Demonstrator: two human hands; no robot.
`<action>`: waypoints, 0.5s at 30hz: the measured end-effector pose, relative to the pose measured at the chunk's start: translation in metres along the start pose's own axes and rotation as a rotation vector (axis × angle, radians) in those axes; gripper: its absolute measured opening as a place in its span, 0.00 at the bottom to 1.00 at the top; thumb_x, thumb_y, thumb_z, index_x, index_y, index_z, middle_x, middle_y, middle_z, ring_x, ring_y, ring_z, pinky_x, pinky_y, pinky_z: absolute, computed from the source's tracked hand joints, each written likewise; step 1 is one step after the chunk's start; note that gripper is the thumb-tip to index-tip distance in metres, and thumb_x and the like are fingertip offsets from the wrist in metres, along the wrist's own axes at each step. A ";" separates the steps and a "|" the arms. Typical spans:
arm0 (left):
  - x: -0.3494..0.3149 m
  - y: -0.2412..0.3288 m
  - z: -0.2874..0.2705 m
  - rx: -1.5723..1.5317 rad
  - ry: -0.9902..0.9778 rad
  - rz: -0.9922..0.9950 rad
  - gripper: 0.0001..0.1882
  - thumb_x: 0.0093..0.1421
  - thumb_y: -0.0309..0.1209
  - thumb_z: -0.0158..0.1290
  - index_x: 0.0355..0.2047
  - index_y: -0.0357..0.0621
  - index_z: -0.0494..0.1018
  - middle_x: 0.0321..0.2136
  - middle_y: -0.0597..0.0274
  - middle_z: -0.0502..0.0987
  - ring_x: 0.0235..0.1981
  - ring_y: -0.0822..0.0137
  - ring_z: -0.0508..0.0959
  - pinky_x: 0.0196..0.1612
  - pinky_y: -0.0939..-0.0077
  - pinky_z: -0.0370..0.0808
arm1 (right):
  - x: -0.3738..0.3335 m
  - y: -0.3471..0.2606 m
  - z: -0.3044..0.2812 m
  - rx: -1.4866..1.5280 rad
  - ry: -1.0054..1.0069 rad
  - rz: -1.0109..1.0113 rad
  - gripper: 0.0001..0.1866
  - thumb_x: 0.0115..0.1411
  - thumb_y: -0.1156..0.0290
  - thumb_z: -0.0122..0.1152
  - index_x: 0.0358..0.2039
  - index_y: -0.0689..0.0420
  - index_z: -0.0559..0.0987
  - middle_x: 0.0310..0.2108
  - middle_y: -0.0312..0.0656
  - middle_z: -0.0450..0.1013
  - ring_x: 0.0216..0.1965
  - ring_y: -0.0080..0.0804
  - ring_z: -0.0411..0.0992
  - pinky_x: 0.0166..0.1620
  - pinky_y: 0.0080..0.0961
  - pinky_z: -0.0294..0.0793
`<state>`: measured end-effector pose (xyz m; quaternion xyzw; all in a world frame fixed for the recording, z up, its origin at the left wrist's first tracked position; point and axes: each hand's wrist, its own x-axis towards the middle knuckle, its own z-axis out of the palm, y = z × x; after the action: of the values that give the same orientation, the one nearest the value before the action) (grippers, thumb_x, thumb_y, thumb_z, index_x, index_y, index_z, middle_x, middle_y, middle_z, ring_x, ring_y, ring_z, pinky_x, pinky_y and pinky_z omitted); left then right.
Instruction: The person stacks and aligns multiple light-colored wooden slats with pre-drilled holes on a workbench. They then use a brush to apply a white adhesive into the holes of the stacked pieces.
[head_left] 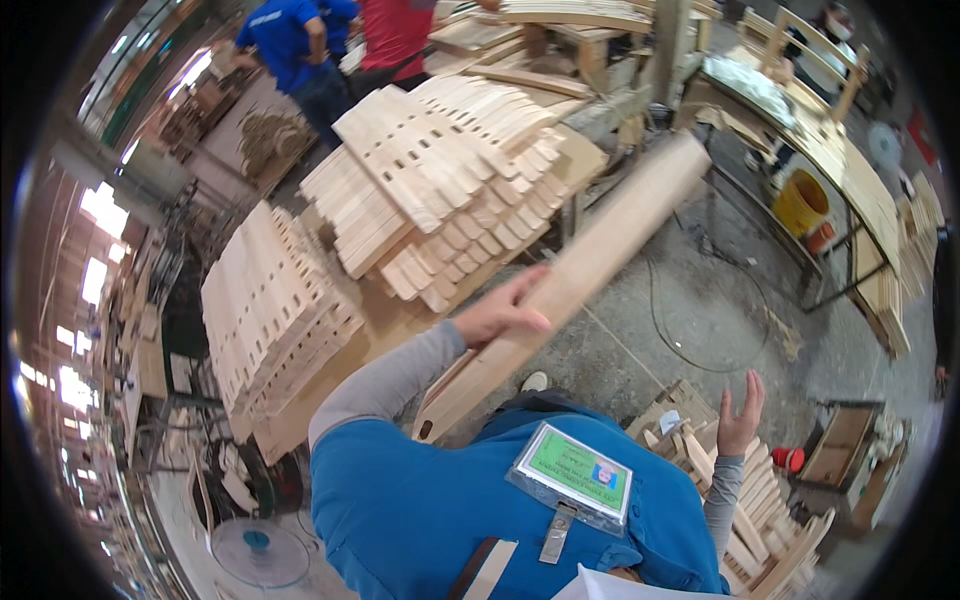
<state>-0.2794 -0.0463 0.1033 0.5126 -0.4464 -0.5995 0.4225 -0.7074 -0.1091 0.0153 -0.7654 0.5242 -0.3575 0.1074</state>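
Observation:
My left hand [505, 308] is closed around a long pale wooden board [590, 255], thumb on its upper face. The board slants from beside my chest to the far right, and its far end is blurred. Near its close end shows a dark slot. Off to the right, my right hand [740, 412] is raised with fingers apart and nothing in it. Left of the board stands a stack of slotted wooden slats [435, 165] on a brown sheet, with another slotted stack [270, 310] beside it.
Below my right hand lie several wooden pieces [755, 510]. A cable [655, 310] loops over the concrete floor. A workbench [850, 180] with a yellow bucket [800, 205] under it stands far right. People in blue [285, 45] and red [395, 40] stand at the back. A round fan [260, 550] is lower left.

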 end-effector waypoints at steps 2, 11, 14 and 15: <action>-0.033 0.026 -0.039 -0.055 0.261 0.095 0.47 0.43 0.35 0.58 0.61 0.38 0.45 0.56 0.51 0.56 0.54 0.62 0.60 0.55 0.74 0.58 | 0.019 -0.022 0.026 0.050 -0.073 -0.068 0.25 0.51 0.77 0.56 0.51 0.61 0.65 0.51 0.51 0.61 0.54 0.46 0.60 0.55 0.34 0.58; -0.031 0.005 -0.268 -0.152 1.083 0.333 0.38 0.43 0.33 0.57 0.52 0.30 0.56 0.39 0.52 0.70 0.36 0.67 0.72 0.37 0.77 0.71 | 0.062 -0.088 0.101 0.134 -0.152 -0.109 0.23 0.51 0.78 0.56 0.49 0.62 0.67 0.50 0.51 0.62 0.52 0.47 0.61 0.53 0.34 0.60; -0.058 0.004 -0.354 -0.091 1.277 0.174 0.39 0.38 0.38 0.59 0.49 0.30 0.60 0.41 0.46 0.69 0.39 0.59 0.72 0.41 0.69 0.70 | 0.063 -0.096 0.118 0.222 -0.167 -0.066 0.22 0.51 0.78 0.55 0.49 0.62 0.67 0.50 0.51 0.62 0.52 0.46 0.61 0.53 0.34 0.61; -0.069 0.017 -0.371 0.012 1.388 0.149 0.42 0.37 0.41 0.59 0.51 0.31 0.59 0.43 0.44 0.69 0.43 0.56 0.71 0.45 0.66 0.68 | 0.063 -0.097 0.123 0.265 -0.163 -0.052 0.22 0.51 0.78 0.55 0.49 0.62 0.67 0.50 0.51 0.62 0.52 0.46 0.62 0.52 0.33 0.62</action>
<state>0.0980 -0.0221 0.1082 0.7475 -0.1103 -0.1003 0.6474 -0.5436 -0.1493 0.0063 -0.7843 0.4422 -0.3629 0.2403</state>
